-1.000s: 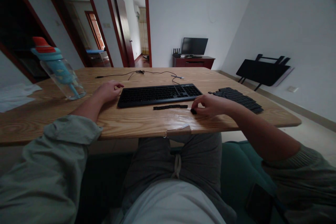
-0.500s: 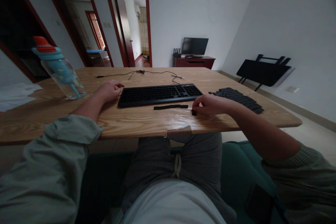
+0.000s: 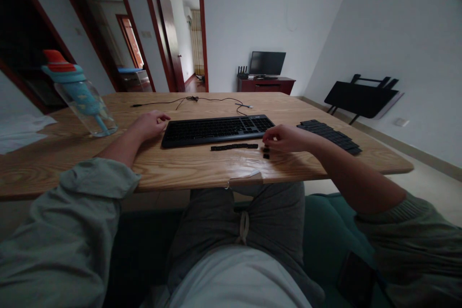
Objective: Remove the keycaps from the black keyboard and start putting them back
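A black keyboard lies across the table in front of me. My left hand rests on the wood by its left end, fingers loosely bent and apart, holding nothing. Below the keyboard's right end, my right hand has thumb and fingertips together at a small black keycap, whose edge is partly hidden. Just nearer to me, another loose keycap lies on the table. A row of black keycaps runs along the keyboard's front. Right of my right hand, several rows of keycaps are laid out, partly behind my forearm.
A clear bottle with a red and blue lid stands left on the wooden table, near white paper. A black cable lies behind the keyboard. Clear tape covers part of the front edge.
My right hand has moved slightly away from me, up toward the keyboard. A keycap that was under its fingertips now lies uncovered. My left hand has stayed in place.
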### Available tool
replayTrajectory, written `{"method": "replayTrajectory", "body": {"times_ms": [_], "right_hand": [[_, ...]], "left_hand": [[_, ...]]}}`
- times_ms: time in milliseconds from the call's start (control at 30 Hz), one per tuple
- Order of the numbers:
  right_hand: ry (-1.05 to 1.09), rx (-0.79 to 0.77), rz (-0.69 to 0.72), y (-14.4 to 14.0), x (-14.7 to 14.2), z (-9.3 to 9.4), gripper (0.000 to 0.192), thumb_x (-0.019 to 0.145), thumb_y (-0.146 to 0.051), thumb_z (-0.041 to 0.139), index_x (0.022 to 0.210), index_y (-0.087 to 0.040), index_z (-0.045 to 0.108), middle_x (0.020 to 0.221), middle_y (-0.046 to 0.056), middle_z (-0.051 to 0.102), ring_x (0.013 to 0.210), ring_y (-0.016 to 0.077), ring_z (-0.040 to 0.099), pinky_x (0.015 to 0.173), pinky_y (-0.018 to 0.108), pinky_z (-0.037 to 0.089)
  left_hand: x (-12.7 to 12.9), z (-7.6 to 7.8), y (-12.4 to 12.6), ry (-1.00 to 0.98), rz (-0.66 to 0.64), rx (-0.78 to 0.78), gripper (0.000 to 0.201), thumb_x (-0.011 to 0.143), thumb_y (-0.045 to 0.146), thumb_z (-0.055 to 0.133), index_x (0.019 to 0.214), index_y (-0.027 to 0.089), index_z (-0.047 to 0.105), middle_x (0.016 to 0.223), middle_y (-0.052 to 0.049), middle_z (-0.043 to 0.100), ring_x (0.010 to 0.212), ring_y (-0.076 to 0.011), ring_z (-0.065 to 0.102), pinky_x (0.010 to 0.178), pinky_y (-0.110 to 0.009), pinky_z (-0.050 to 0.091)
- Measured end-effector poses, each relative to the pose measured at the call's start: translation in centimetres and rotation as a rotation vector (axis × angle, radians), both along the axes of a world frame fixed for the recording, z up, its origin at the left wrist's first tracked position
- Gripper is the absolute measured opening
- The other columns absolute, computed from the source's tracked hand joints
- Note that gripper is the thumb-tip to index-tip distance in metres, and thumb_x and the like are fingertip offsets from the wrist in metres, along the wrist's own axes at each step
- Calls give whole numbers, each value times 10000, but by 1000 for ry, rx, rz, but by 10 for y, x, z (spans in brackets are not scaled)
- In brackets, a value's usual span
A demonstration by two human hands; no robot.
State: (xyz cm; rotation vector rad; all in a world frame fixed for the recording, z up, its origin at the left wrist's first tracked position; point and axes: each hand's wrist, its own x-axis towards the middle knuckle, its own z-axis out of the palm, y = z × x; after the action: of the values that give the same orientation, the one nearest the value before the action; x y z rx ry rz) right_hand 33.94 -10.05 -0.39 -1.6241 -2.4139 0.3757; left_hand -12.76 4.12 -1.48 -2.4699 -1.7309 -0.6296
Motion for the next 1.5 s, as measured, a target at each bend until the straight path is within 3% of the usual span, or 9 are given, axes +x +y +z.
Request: {"method": "replayTrajectory", "body": {"times_ms": [400, 633, 867, 1500], "right_hand": [[-4, -62, 88, -10, 6, 0, 268, 805, -344, 631, 995, -206, 760, 996, 62, 748, 787, 166, 635, 703, 274, 460], [21, -66, 122, -19, 1, 1, 311, 819, -433, 629, 973, -195, 755, 939, 57, 732, 708, 141, 568, 639, 265, 413], [-1, -93, 19, -17, 3, -1, 367, 802, -464, 650, 1030, -194, 746, 774, 24, 679, 603, 123, 518, 570, 264, 354], [-111, -16, -93, -13, 12, -1, 297, 807, -489, 672, 970, -253, 753, 916, 30, 747, 690, 154, 613, 645, 280, 430]], "left_hand": [[0, 1, 0, 19, -11, 12, 423, 825, 277, 482, 1142, 133, 722, 1077, -132, 718, 896, -239, 630, 825, -343, 482], [-1, 1, 1, -21, 4, -13, 422, 806, 316, 509, 1127, 158, 732, 1053, -136, 726, 883, -256, 652, 832, -358, 488], [0, 1, 0, 17, 7, 0, 437, 813, 338, 478, 1130, 170, 728, 1089, -135, 720, 928, -257, 647, 842, -356, 499], [1, 3, -1, 15, 27, -7, 436, 798, 313, 480, 1127, 175, 732, 1111, -128, 722, 975, -270, 642, 885, -360, 496]]}}
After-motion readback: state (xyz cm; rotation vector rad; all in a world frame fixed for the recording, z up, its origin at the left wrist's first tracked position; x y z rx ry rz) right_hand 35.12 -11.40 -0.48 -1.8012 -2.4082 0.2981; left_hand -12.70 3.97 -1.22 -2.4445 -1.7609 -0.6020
